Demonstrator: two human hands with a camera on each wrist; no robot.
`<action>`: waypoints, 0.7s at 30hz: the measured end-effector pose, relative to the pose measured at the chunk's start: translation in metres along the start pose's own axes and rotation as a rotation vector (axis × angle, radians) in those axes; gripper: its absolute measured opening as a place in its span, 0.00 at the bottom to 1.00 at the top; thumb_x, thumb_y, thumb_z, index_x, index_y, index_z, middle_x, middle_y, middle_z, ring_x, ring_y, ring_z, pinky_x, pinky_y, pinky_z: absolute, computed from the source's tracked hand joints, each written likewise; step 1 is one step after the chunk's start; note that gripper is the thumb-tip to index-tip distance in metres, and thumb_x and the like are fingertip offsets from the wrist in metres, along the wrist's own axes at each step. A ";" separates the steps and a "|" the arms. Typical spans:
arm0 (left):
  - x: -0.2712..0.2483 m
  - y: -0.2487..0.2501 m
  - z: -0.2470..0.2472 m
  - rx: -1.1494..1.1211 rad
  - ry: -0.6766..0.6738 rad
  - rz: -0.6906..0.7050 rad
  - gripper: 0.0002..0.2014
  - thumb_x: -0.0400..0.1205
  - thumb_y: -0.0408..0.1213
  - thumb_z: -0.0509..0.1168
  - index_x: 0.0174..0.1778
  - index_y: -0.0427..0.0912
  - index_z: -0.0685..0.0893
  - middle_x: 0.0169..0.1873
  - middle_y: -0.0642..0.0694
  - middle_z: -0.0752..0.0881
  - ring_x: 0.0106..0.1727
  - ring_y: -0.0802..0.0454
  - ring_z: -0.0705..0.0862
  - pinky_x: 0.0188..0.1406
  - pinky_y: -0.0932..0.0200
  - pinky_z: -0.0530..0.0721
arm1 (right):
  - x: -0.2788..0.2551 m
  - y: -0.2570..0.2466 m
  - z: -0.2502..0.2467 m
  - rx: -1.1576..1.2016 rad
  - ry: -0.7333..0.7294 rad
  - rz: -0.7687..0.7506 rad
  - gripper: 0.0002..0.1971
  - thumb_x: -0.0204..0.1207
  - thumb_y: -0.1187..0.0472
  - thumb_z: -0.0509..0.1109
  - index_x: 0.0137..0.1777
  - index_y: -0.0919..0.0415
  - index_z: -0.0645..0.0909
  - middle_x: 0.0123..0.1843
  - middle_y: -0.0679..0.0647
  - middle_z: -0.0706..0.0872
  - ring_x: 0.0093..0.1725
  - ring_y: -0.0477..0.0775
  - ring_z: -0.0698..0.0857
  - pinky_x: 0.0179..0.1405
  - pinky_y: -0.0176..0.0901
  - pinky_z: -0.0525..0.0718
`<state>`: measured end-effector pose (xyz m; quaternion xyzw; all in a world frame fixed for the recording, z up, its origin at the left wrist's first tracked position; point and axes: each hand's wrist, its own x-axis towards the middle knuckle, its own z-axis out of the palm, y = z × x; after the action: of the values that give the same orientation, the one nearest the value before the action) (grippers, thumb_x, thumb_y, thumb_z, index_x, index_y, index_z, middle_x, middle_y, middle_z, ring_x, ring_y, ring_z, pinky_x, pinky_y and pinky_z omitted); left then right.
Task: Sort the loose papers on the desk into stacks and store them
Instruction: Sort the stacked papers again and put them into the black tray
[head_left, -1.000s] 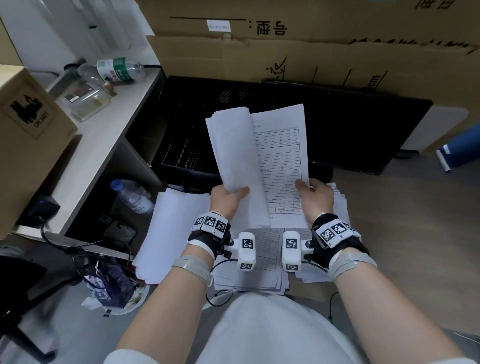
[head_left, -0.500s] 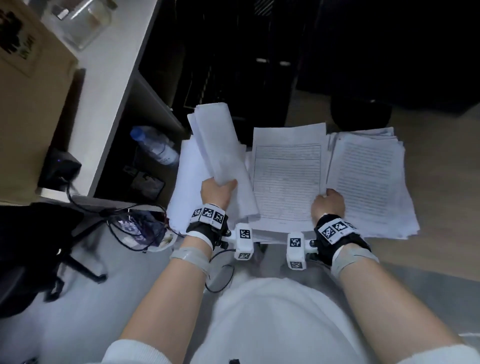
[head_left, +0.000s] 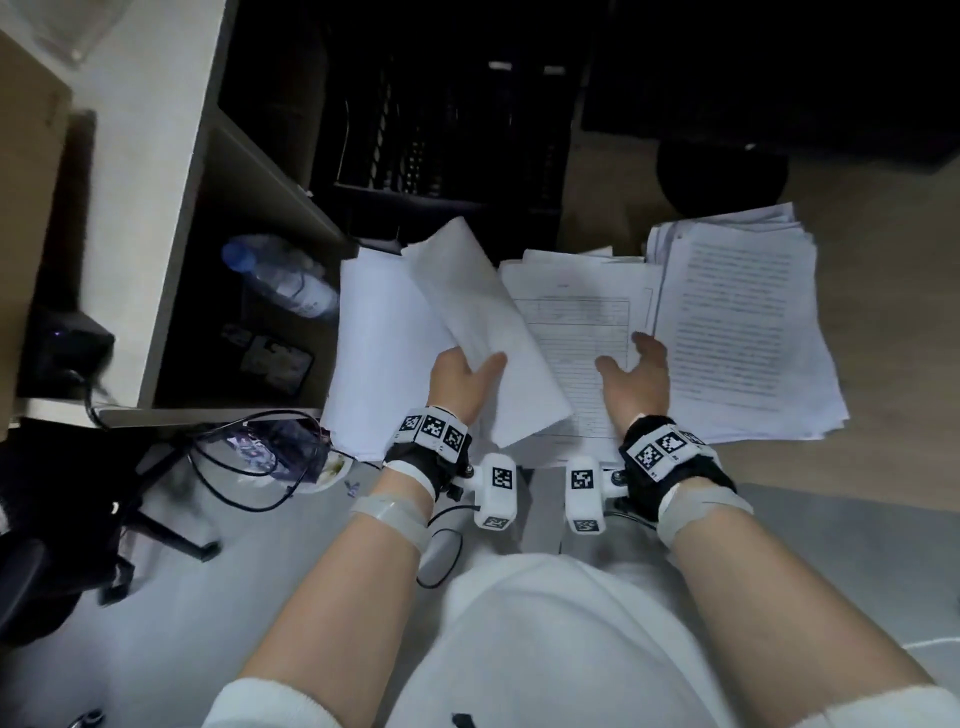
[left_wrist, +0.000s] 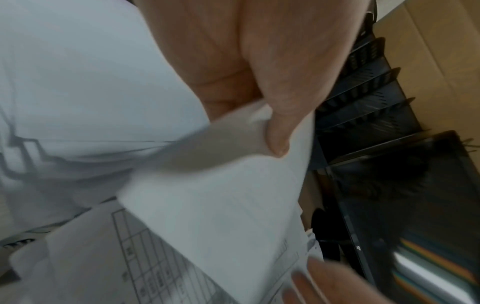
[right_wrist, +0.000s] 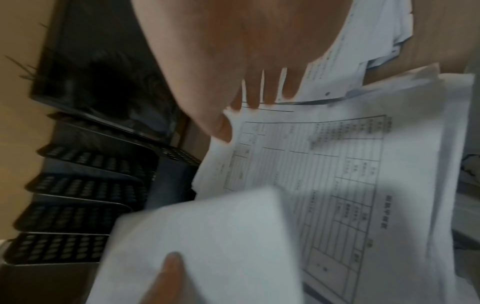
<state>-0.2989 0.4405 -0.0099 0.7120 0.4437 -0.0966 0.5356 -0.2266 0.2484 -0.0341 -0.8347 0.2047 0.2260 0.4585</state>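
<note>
Left hand (head_left: 464, 375) gripping a bundle of blank sheets (head_left: 478, 322), thumb (left_wrist: 275, 131) pinched over the near edge, bundle tilted up and away from the wrist. Right hand (head_left: 636, 374) open, fingers spread and straight just above a form sheet (head_left: 576, 332) with a printed table, lying on the middle pile. To the outer side of the right hand, a stack of text pages (head_left: 743, 322) on the worktop (head_left: 883, 260); to the outer side of the left hand, a pile of plain white sheets (head_left: 379, 353). Beyond both hands, a black file rack (right_wrist: 78, 197).

Probably mid-sort. Best to flatten the form sheet with the open palm, square its edges to the pile beneath, then peel off the next sheet by a corner. Worth keeping the bundle firmly pinched, since loose sheets slide and fan out easily.
</note>
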 end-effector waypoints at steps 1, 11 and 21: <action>0.000 0.004 0.002 0.026 0.009 0.009 0.17 0.78 0.42 0.76 0.55 0.33 0.89 0.50 0.39 0.92 0.52 0.43 0.90 0.56 0.48 0.89 | -0.005 -0.007 -0.001 0.081 -0.096 -0.036 0.25 0.78 0.60 0.73 0.75 0.57 0.75 0.73 0.53 0.80 0.69 0.51 0.80 0.68 0.43 0.78; -0.028 0.055 0.036 -0.099 -0.046 0.165 0.18 0.78 0.51 0.76 0.48 0.37 0.90 0.35 0.53 0.89 0.37 0.59 0.88 0.36 0.72 0.82 | -0.020 -0.030 -0.037 0.271 -0.194 -0.185 0.08 0.78 0.62 0.76 0.55 0.58 0.85 0.50 0.54 0.91 0.50 0.52 0.89 0.50 0.33 0.86; -0.062 0.076 0.079 -0.074 -0.034 0.181 0.29 0.86 0.57 0.62 0.45 0.29 0.88 0.43 0.31 0.90 0.41 0.44 0.86 0.47 0.46 0.86 | -0.001 -0.027 -0.105 0.386 -0.319 -0.049 0.22 0.81 0.37 0.65 0.66 0.52 0.80 0.62 0.49 0.88 0.58 0.48 0.86 0.60 0.48 0.83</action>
<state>-0.2526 0.3387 0.0474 0.7273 0.3715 -0.0436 0.5755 -0.1927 0.1720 0.0349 -0.6903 0.1487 0.3003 0.6412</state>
